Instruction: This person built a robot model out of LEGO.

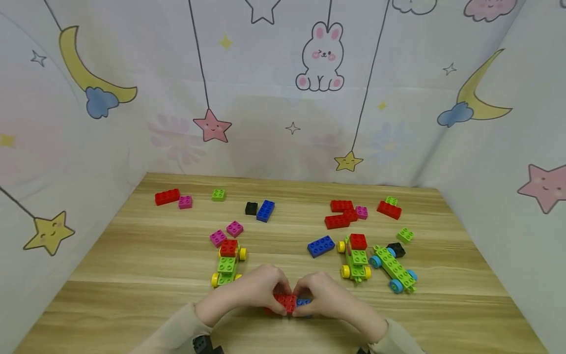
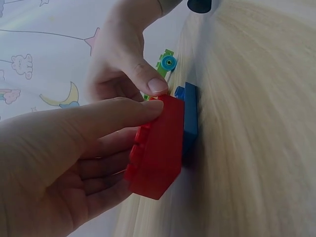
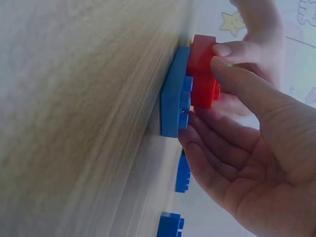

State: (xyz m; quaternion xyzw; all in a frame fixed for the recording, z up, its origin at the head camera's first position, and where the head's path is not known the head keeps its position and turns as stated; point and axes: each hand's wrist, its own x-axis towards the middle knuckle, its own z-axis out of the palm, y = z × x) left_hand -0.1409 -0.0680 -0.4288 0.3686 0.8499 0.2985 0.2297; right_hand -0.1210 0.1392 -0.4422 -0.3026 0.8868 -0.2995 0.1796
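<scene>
My left hand [image 1: 261,287] pinches a red building brick [image 2: 160,148], thumb on its near side and fingers curled behind it. From the other side, my right hand [image 1: 326,295] grips the far end of the red brick, thumb against it and fingers curled below. Under the red brick lies a blue brick [image 3: 170,103] on the table, longer than the part covered; some of its studs show in the right wrist view. The fingers partly hide both bricks in the head view.
Brick cars with wheels stand beyond the hands: one at left [image 1: 227,265], one at right [image 1: 357,258], and a green wheeled base [image 1: 395,268]. Farther back lie loose bricks, including a blue brick [image 1: 321,246] and pink bricks [image 1: 235,228]. Printed cloth walls border the wooden table [image 1: 132,255].
</scene>
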